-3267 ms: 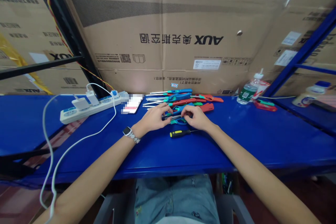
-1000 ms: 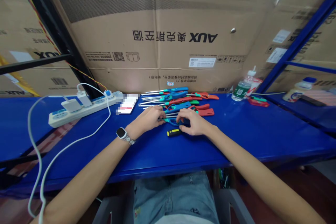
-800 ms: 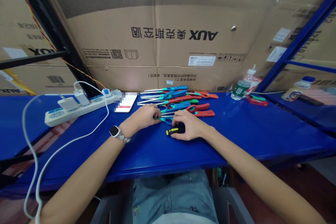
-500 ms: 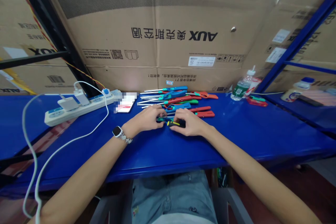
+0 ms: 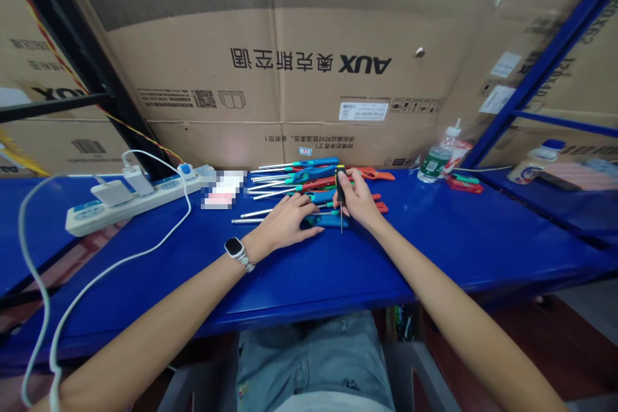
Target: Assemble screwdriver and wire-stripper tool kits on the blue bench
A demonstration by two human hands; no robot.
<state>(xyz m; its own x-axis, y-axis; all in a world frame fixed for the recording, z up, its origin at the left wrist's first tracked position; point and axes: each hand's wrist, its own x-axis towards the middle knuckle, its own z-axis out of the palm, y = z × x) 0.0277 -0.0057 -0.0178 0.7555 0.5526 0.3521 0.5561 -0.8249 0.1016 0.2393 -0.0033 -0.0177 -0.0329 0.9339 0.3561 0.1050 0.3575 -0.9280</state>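
My right hand grips a screwdriver with a black and yellow handle. The screwdriver is upright, and its thin shaft points down toward the near lighter's handle; I cannot tell whether the tip touches. My left hand lies over a blue long-necked lighter, thumb and fingers around its middle, holding it down on the blue table. The lighter's metal tube sticks out to the left; my fingers hide its trigger area. Just beyond both hands lie several more such lighters in blue, red, green and orange, tubes pointing left.
Left of the lighters are a blurred-out flat item and a white power strip with chargers and cables. To the right stand a green-labelled bottle and a red item. A cardboard panel rises behind the blue table.
My right hand has lifted and turned the screwdriver from lying flat to upright. The near lighter now lies on the table, with my left hand flatter over it. The view has shifted slightly.
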